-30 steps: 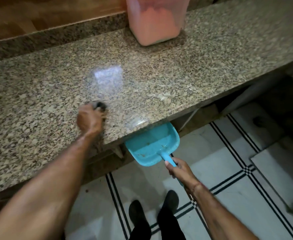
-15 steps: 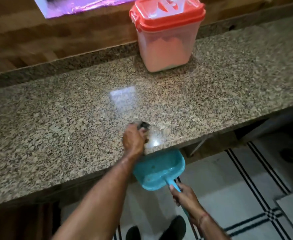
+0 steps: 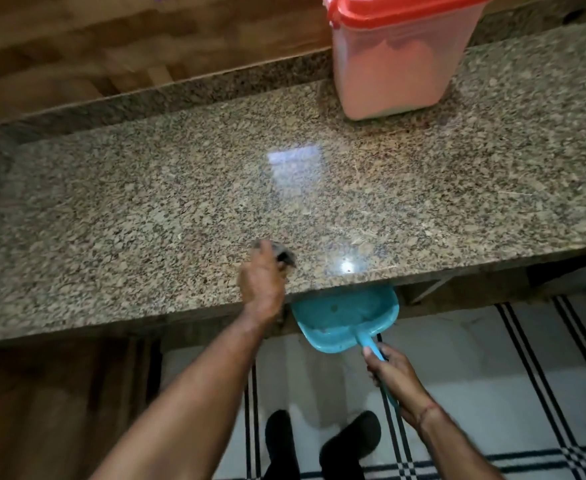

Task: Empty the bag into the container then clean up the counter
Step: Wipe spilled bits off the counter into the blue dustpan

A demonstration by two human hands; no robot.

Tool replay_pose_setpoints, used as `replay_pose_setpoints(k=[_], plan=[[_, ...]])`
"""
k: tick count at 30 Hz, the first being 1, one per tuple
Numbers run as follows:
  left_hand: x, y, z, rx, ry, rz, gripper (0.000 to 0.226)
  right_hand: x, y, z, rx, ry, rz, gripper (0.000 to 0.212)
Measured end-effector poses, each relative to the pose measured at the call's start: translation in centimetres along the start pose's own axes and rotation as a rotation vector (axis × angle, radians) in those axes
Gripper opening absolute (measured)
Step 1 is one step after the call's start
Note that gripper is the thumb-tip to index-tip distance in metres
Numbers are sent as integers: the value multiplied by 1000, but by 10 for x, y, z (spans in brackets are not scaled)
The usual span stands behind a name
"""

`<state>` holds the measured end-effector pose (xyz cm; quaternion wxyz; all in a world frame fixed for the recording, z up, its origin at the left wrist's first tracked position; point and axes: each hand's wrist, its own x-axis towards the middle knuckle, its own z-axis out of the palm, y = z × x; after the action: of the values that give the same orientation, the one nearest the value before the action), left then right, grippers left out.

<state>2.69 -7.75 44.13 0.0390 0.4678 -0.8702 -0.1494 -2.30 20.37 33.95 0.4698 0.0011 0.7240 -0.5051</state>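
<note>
A dark brush (image 3: 283, 255), gripped by the left hand (image 3: 262, 282), has been swept along the surface (image 3: 146, 202) to just beside the dustpan (image 3: 343, 317), which is gripped by the right hand (image 3: 393, 377); with the lidded container (image 3: 392, 77) well beyond the dustpan, cleanup is judged underway.

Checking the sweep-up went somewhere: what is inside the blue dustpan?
A few small brownish specks lie on the floor of the dustpan. Its front lip sits under the counter edge, so anything there is hidden.
</note>
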Motion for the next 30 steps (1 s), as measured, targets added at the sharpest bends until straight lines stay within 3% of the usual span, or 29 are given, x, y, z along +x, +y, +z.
replay_pose_setpoints(k=[5,8,12,20,23,27,30], plan=[[-8,78,20,-71,-38,111,28,-1,5,3,-32,-2,15,26],[9,58,7,-153,-1,96,31,-8,2,-2,-9,19,32,25],[19,8,-3,23,32,-90,27,-11,-11,-15,56,22,41,17],[-5,123,22,-305,-159,48,20,-12,-34,-28,118,53,21,17],[20,105,0,-320,-60,-69,7,-17,-38,-39,134,54,-16,17],[58,49,-10,-209,43,-192,27,-19,-37,-52,152,61,-22,18],[34,81,5,-271,-14,-115,25,-14,-37,-52,194,83,-8,18]])
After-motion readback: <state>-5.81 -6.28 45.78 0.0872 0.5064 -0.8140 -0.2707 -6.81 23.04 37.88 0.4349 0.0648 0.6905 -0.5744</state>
